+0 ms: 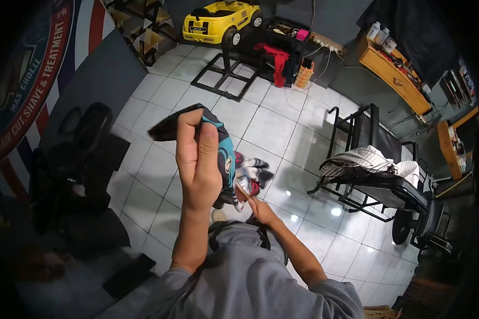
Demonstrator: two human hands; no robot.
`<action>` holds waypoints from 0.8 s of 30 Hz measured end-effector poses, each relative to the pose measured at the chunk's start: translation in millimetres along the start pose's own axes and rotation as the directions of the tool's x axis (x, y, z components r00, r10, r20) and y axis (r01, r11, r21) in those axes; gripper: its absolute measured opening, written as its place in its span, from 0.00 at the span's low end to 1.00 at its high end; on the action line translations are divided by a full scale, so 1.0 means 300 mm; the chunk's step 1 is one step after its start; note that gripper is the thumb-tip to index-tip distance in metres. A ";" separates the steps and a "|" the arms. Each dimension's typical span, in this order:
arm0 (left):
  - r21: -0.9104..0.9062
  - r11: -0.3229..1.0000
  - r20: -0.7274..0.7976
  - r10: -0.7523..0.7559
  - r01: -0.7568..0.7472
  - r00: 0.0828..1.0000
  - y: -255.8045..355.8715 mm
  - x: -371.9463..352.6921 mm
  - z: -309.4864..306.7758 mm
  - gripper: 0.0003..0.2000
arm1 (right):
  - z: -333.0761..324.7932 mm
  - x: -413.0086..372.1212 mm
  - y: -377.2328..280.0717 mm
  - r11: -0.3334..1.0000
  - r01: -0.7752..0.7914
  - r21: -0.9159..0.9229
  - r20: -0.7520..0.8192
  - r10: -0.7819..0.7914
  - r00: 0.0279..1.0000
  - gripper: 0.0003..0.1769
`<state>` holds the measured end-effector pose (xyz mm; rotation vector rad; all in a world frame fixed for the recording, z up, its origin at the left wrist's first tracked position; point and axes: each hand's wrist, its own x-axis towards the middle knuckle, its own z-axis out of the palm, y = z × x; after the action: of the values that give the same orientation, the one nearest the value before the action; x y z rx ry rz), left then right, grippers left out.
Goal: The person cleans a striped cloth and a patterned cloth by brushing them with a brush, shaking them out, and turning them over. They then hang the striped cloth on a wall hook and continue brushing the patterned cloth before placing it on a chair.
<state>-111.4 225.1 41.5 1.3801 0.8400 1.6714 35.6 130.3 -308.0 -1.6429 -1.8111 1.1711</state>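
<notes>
My left hand (199, 159) is raised in front of me, thumb and fingers closed on a black and teal cap (227, 151). The cap's dark brim (165, 126) points to the left, and an oval emblem shows on its side. Below and to the right, my right hand (262, 212) is closed around a thin brown stick-like handle (243, 192), whose far end overlaps the cap's lower edge in this view. Behind the cap is a bundle of red, white and dark items (258, 175), partly hidden by the cap.
A black barber chair (375, 143) with a striped cloth (364, 159) stands on the right. Ahead are a black metal frame (226, 80), a yellow toy car (221, 24) and a red cloth (278, 61). A wooden drawer counter (394, 80) is at the upper right.
</notes>
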 end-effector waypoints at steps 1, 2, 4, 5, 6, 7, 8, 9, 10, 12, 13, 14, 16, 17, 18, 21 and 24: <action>0.005 0.998 -0.004 0.058 -0.058 0.998 -0.006 0.003 -0.010 0.06 | 0.073 -0.014 0.179 0.983 -0.056 -0.175 0.076 0.070 0.995 0.24; -0.054 0.997 -0.012 0.058 -0.059 0.998 -0.008 0.001 -0.010 0.07 | 0.129 -0.043 0.336 0.933 -0.092 -0.347 0.137 0.148 0.979 0.26; -0.117 0.991 -0.035 0.063 -0.066 0.997 -0.008 -0.004 -0.014 0.07 | 0.165 -0.132 0.512 0.826 -0.269 -0.496 0.218 0.419 0.881 0.17; -0.122 0.990 -0.050 0.065 -0.071 0.997 -0.007 -0.010 -0.017 0.08 | 0.154 -0.170 0.529 0.799 -0.370 -0.473 0.227 0.517 0.826 0.18; -0.127 0.989 -0.065 0.069 -0.077 0.996 -0.009 -0.014 -0.020 0.08 | 0.138 -0.198 0.532 0.761 -0.466 -0.452 0.237 0.606 0.759 0.19; -0.074 0.994 -0.091 0.068 -0.075 0.993 -0.021 -0.016 -0.037 0.09 | 0.128 -0.214 0.537 0.732 -0.493 -0.470 0.204 0.634 0.746 0.19; -0.086 0.994 -0.110 0.060 -0.069 0.992 -0.016 -0.017 -0.041 0.09 | 0.121 -0.238 0.542 0.700 -0.523 -0.487 0.170 0.663 0.729 0.20; -0.100 0.993 -0.127 0.050 -0.063 0.991 -0.012 -0.019 -0.043 0.09 | 0.116 -0.264 0.547 0.666 -0.554 -0.500 0.135 0.692 0.709 0.22; -0.127 0.990 -0.118 0.039 -0.054 0.992 -0.015 -0.016 -0.050 0.08 | 0.123 -0.285 0.568 0.677 -0.595 -0.434 0.059 0.680 0.731 0.24; -0.006 0.999 -0.076 0.039 -0.040 0.996 -0.020 -0.018 -0.041 0.08 | 0.158 -0.320 0.650 0.703 -0.649 -0.291 -0.097 0.653 0.751 0.29; 0.057 0.998 -0.059 0.037 -0.034 0.998 -0.024 -0.020 -0.036 0.08 | 0.239 -0.295 0.830 0.635 -0.771 -0.043 -0.159 0.758 0.633 0.36; 0.173 0.985 -0.042 0.007 0.000 0.999 -0.030 -0.021 -0.030 0.08 | 0.200 -0.278 0.769 0.489 -0.649 0.583 -0.013 0.804 0.594 0.34; 0.301 0.951 0.005 -0.072 0.068 0.997 -0.050 -0.039 -0.023 0.07 | 0.027 -0.221 0.493 0.423 -0.422 0.802 -0.037 0.740 0.672 0.30; 0.320 0.941 0.026 -0.123 0.109 0.992 -0.065 -0.049 -0.018 0.07 | -0.065 -0.173 0.341 0.291 -0.323 0.901 0.035 0.693 0.720 0.29; 0.320 0.938 0.041 -0.151 0.130 0.988 -0.081 -0.056 -0.010 0.07 | -0.123 -0.144 0.236 0.244 -0.213 0.946 0.029 0.590 0.807 0.28; 0.344 0.930 0.056 -0.154 0.125 0.987 -0.117 -0.076 0.027 0.07 | -0.330 -0.104 -0.239 0.228 -0.015 0.974 -0.089 0.438 0.895 0.26; 0.471 0.881 0.095 -0.102 0.045 0.990 -0.098 -0.078 0.076 0.06 | -0.429 -0.145 -0.549 0.139 0.092 0.986 -0.121 0.213 0.970 0.26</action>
<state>-82.1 218.3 9.5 1.7249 1.2683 1.3607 47.3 136.6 -95.0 -0.8718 -0.3729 1.5765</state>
